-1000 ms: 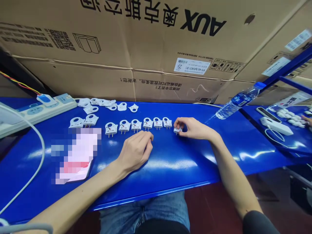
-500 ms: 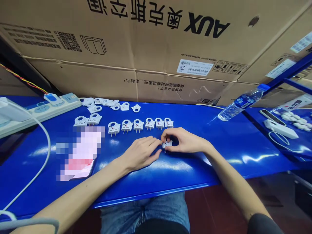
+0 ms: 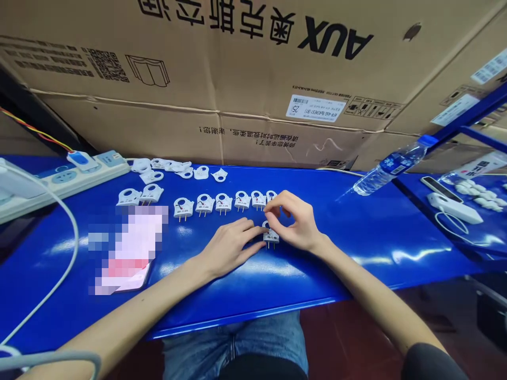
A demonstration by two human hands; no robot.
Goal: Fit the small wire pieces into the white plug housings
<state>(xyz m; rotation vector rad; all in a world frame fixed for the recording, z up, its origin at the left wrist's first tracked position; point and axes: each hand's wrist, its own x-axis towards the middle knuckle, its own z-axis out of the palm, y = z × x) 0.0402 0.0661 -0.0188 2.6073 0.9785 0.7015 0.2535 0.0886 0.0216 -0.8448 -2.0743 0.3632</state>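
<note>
Well, a huge AUX cardboard carton filled the view at twelve o'clock behind a long blue bench, where a person was working with both bare hands. A white power strip lay at ten o'clock, and a plastic water bottle lay tilted at two o'clock. A pixelated flat object sat at nine o'clock from the hands. Toward eleven o'clock, loose white plug pieces were scattered, and nearer stood a row of white two-pin plugs. One more plug lay just in front of that row, between the hands, its pins toward the person. The right hand was half curled above it, fingers partly open, while the left hand stretched its fingertips to the plug's left side; I could not tell whether either hand had a firm hold
</note>
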